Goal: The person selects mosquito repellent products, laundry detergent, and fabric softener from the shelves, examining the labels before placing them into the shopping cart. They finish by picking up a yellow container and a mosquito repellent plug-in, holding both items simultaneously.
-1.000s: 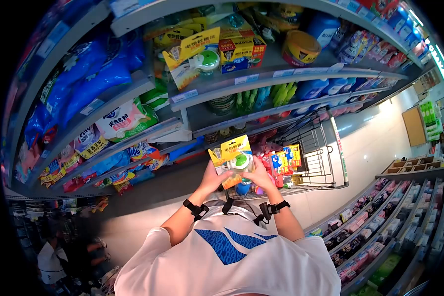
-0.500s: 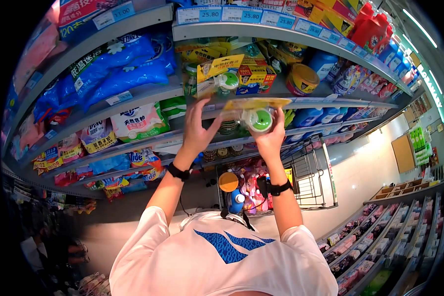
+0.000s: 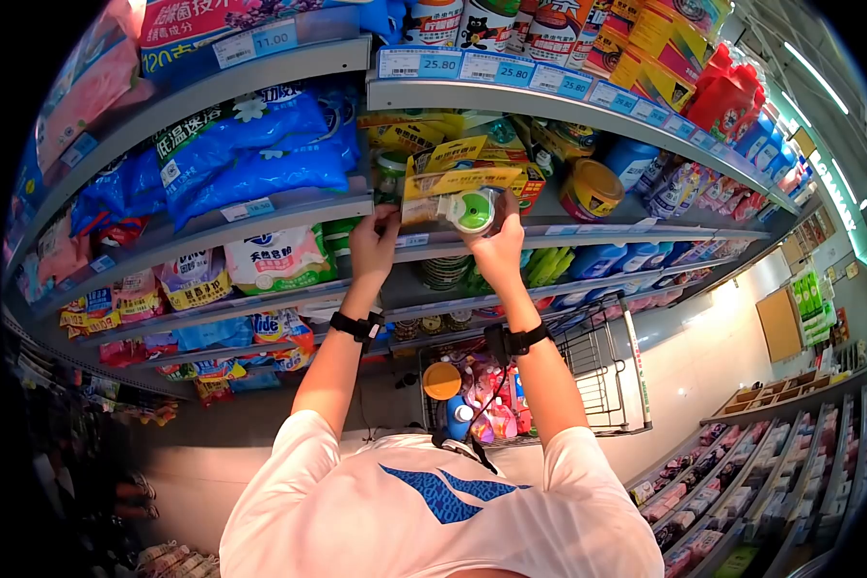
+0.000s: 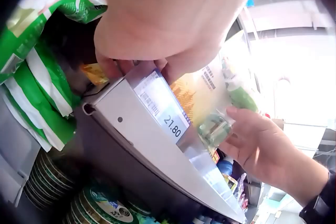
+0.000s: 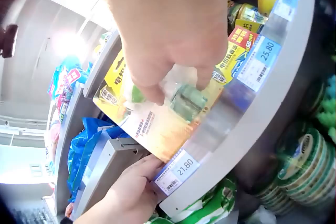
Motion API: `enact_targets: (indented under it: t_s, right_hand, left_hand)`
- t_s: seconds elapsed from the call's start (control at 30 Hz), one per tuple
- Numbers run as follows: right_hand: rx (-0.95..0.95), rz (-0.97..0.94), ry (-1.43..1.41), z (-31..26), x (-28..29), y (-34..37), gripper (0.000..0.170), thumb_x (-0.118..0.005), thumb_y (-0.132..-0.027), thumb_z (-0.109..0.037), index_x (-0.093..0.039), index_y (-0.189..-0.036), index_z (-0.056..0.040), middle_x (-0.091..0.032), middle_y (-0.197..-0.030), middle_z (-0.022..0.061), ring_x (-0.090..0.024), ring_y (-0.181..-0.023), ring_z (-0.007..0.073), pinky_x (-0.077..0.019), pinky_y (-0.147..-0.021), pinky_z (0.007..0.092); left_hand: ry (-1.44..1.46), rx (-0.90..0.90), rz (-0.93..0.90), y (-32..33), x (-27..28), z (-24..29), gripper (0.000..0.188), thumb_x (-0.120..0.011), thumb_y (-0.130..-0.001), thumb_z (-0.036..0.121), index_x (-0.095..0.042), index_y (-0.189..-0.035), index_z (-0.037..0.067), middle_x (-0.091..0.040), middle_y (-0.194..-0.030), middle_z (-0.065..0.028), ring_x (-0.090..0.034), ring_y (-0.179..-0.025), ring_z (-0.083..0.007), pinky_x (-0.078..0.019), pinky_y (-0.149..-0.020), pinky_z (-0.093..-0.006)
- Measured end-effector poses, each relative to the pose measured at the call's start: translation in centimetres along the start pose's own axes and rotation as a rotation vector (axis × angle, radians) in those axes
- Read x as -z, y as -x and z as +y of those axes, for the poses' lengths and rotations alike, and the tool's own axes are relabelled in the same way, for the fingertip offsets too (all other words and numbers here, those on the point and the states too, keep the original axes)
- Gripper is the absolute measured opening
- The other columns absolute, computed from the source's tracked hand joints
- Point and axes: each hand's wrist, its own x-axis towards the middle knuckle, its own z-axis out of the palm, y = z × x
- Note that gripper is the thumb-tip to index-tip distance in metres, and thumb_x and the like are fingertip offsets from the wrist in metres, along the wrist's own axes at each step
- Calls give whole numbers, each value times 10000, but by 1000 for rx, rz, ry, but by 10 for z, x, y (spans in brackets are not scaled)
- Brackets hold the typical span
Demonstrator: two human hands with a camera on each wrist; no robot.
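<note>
Grips the yellow-topped blister pack (image 3: 474, 210) with the right hand (image 3: 499, 255) just beside the 21.80 price tag (image 5: 179, 172), has the left hand (image 3: 373, 249) near that tag, cannot tell if gripping, seems mid-placement, and probably needs an upright push past the tag.

And there's the white short-sleeved T-shirt (image 3: 308, 501), a bold blue patterned graphic (image 3: 443, 493) slashed across it! Black strap (image 3: 352, 328) on the left wrist, another black strap (image 3: 530, 338) on the right, and a thin dark cable (image 3: 499, 388) trailing there!
</note>
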Motion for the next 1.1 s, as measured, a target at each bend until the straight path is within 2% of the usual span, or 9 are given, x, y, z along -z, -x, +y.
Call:
enact_targets:
  t_s: [0.3,0.57,0.67,0.77,0.87,0.9,0.97,1.03,1.1]
  right_hand:
    - [-76,-93,-66,2,0,-25,849,-837,-804,-51,-343,-1481,84,-573,-1351,172,-609,-1191,252,-569,-941,389]
    - [91,-159,372,35,5,-21,807,-892,-745,-192,-470,-1391,44,-576,-1324,221,-575,-1230,362,-528,-940,460]
    - [-31,-175,444,50,9,-18,752,-896,-737,-270,-552,-1321,56,-608,-1275,252,-570,-1205,409,-497,-961,467]
    - [-60,-234,466,36,16,-21,595,-882,-764,-282,-653,-1207,44,-690,-1174,202,-648,-1118,351,-531,-885,439]
    - [107,-156,623,16,30,-13,575,-871,-765,-297,-667,-1177,49,-698,-1163,205,-646,-1120,366,-520,-902,445]
    - [170,-15,693,20,35,-2,554,-851,-779,-286,-667,-1197,27,-697,-1171,192,-652,-1088,370,-511,-907,444]
    - [45,15,706,20,61,24,469,-809,-827,-235,-670,-1205,5,-700,-1132,183,-660,-1032,355,-506,-918,413]
    - [165,256,535,25,86,58,352,-746,-875,-209,-681,-1166,-21,-686,-1108,166,-648,-1030,330,-500,-932,399]
    - [-99,357,425,37,118,113,265,-726,-888,-139,-688,-1122,-20,-663,-1138,118,-657,-987,247,-527,-859,356]
  left_hand:
    - [80,4,15,-3,-6,-5,250,-600,-1017,137,-635,-1207,-22,-713,-1075,-87,-661,-912,-145,-506,-806,-291]
    - [105,1,-77,-4,-3,11,488,-686,-991,309,-559,-1330,-18,-700,-1087,-109,-653,-908,-164,-520,-807,-316]
    - [95,-36,-85,-4,-5,10,541,-714,-969,325,-541,-1350,-17,-696,-1091,-120,-654,-900,-172,-530,-797,-337]
    - [78,-32,-100,-4,-6,6,565,-728,-958,328,-527,-1364,-10,-686,-1132,-128,-656,-940,-187,-532,-806,-339]
    - [68,-18,-83,0,-7,6,579,-745,-943,313,-520,-1367,-11,-664,-1187,-141,-645,-1026,-224,-520,-859,-348]
    - [52,-16,-40,3,-7,6,590,-757,-933,305,-516,-1368,-13,-647,-1225,-150,-631,-1087,-246,-507,-904,-356]
    - [-43,-79,-13,14,-1,14,589,-760,-923,273,-511,-1368,-21,-626,-1258,-163,-604,-1138,-272,-478,-958,-376]
    - [-141,-134,3,39,8,12,588,-762,-912,242,-507,-1368,-29,-605,-1292,-177,-578,-1189,-298,-449,-1012,-396]
    - [-250,-63,5,81,22,4,589,-753,-891,192,-499,-1369,-39,-564,-1353,-201,-529,-1255,-343,-395,-1075,-430]
